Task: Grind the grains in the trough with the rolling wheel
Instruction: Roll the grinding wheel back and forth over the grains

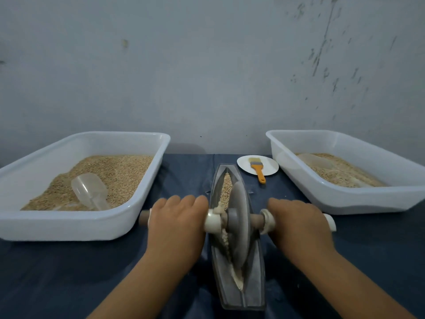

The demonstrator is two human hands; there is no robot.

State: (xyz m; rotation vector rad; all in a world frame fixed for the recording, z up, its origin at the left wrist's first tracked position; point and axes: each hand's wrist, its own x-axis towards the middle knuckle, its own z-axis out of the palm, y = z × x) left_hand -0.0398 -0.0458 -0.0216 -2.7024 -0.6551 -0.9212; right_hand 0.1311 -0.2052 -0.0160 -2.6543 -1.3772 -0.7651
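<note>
place: maybe workshop | stained wall [207, 65] | grain tubs [128, 217] | blue-covered table [57, 272]

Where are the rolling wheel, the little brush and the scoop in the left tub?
rolling wheel [239, 229], head view, flat grey disc face.
brush [259, 172], head view, orange handle.
scoop [88, 189], head view, clear bowl.

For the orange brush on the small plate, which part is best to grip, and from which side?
Grip the brush by its orange handle, coming from the near side: the handle overhangs the plate rim toward the person, while the bristles lie on the plate.
</note>
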